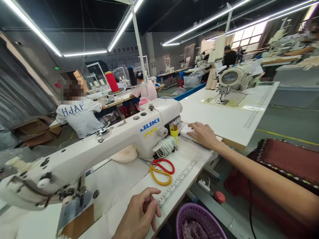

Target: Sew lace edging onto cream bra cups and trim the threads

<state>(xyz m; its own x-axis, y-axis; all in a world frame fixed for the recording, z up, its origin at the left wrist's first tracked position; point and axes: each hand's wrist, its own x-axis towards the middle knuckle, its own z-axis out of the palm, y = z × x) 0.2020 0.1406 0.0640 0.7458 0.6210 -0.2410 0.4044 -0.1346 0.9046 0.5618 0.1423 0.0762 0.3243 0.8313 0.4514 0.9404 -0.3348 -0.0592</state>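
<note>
My left hand (139, 214) hovers at the front edge of the white sewing table (139, 196), fingers loosely bent and apart, holding nothing. Beyond it lie scissors (160, 171) with one red and one yellow handle loop. My right hand (203, 134) reaches to the table's right end, its fingers stretched over a flat white object (184, 129) whose kind I cannot make out. A white JUKI sewing machine (119, 132) stands along the table. Beside its right end are a coil of pale cord (165, 147) and a small yellow cup (173, 132) with sticks in it.
A purple basket (180, 212) with fabric stands below the table's front edge. To the right are a dark red padded seat (291, 162) and another table with a sewing machine (234, 79). A person (79, 114) in a white shirt sits at the back left.
</note>
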